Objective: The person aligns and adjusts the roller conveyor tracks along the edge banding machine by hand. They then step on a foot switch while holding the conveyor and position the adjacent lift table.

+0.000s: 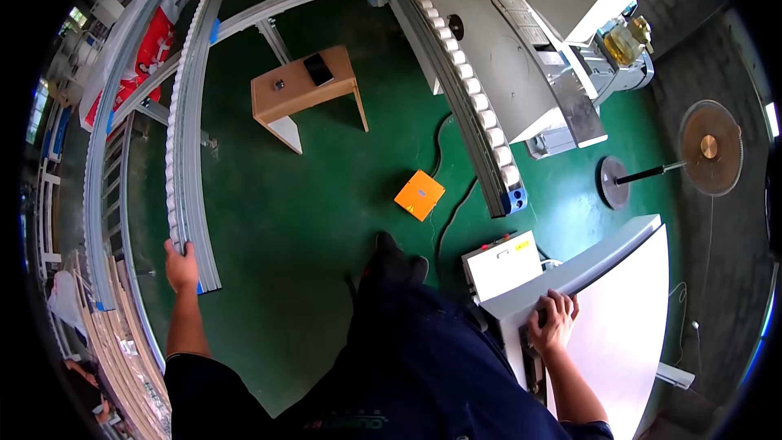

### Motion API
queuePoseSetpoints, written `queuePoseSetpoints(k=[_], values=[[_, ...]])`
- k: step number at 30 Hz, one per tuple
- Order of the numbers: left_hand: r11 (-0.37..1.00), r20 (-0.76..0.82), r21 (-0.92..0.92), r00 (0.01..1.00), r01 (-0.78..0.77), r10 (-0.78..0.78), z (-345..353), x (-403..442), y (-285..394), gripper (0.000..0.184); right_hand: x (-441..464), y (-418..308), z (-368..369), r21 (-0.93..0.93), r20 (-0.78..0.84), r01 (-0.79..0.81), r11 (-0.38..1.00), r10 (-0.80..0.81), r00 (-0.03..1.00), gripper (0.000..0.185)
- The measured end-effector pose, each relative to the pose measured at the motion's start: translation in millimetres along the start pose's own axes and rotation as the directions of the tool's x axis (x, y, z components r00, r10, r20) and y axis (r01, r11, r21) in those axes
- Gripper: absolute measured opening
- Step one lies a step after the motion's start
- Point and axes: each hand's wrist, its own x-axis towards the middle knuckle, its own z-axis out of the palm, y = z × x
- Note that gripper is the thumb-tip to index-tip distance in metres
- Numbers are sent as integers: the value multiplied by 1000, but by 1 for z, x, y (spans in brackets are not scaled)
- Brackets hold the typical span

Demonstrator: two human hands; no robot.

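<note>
At the left, my left hand (181, 267) is closed round the lower end of an aluminium roller rail (189, 155) with white rollers along its edge. My right hand (555, 319) rests at the grey edge of a large white panel (615, 301) on the lower right, its fingers bent over the edge. Something dark shows beneath those fingers, too hidden to name. Between the hands are my dark-clothed body and dark shoes on the green floor.
A second roller rail (476, 102) ends right of centre, beside a machine. An orange box (419, 195), cables, a white control box (503, 266) and a small wooden table (301, 85) stand on the floor. A fan (709, 147) is at the right.
</note>
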Motion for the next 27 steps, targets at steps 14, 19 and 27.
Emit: queuePoseSetpoints(k=[14,19,27], values=[[1000,5,-21,1000,1,-1,5,5,-9,57,2,-3,-3,6,10,-13,1000,13,1000,35],[1000,1,-10,1000,-5,5,3,5,-6,57,2,-4,-5,6,-10,11,1000,-11,1000,34],[999,-43,17,998,-38,38,11,12,-19,61,0,1,-3,29,5,-12,1000,12,1000,36]])
